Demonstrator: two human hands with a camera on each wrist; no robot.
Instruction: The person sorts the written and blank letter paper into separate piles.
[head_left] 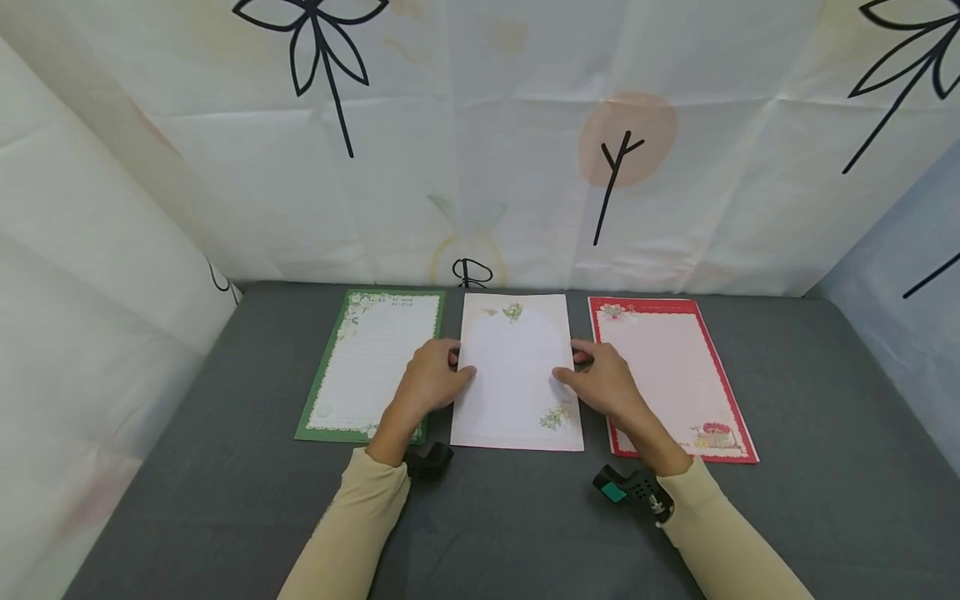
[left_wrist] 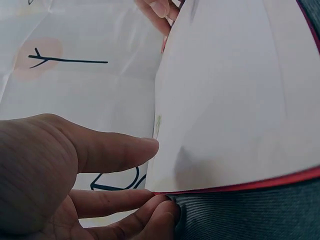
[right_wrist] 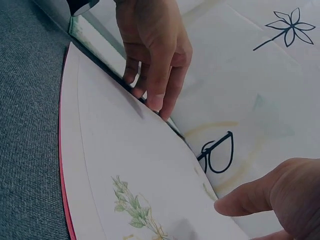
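White letter paper (head_left: 513,383) with a pale pink border and green leaf prints lies in the middle of the head view. My left hand (head_left: 435,375) pinches its left edge, thumb on top and fingers at the side. At the opposite edge my right hand (head_left: 603,383) pinches it the same way. A red layer shows along the paper's edge (left_wrist: 270,181) in the left wrist view. In the right wrist view a leafy sprig (right_wrist: 132,207) is printed near one end.
Green-bordered letter paper (head_left: 375,358) lies on the left, partly behind my left wrist. Red-bordered letter paper (head_left: 660,358) lies on the right, partly under my right forearm. Dark grey cloth covers the table (head_left: 510,525). A white printed curtain (head_left: 480,167) rises behind it.
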